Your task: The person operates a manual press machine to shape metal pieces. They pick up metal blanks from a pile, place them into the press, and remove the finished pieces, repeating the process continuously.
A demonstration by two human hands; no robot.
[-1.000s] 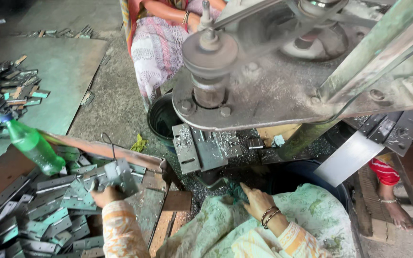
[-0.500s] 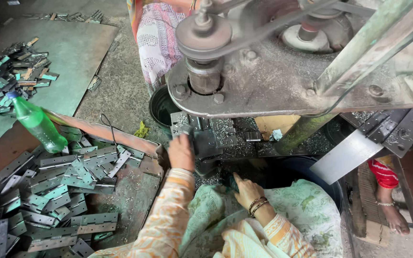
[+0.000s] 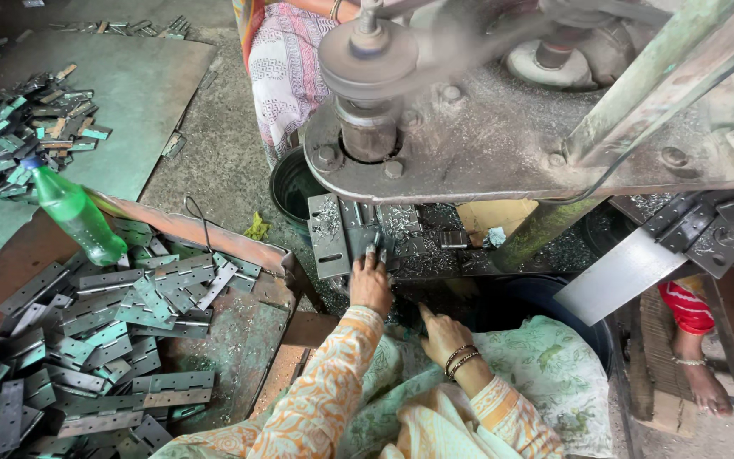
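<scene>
Two hands at the foot of a drill press, among metal hinges.

The left hand (image 3: pixel 371 285) reaches up to a hinge (image 3: pixel 365 242) lying on the press plate (image 3: pixel 330 238) under the spindle (image 3: pixel 369 127), fingers closed on its lower edge. The right hand (image 3: pixel 442 333) rests lower, beside a cloth (image 3: pixel 545 374), fingers loosely apart and holding nothing. A heap of hinges (image 3: pixel 121 314) lies to the left, near a green bottle (image 3: pixel 74 212).

Left hand (image 3: pixel 371 285) stretched forward, fingers curled down — right hand (image 3: pixel 442 333) lower, fingers loosely spread.
</scene>
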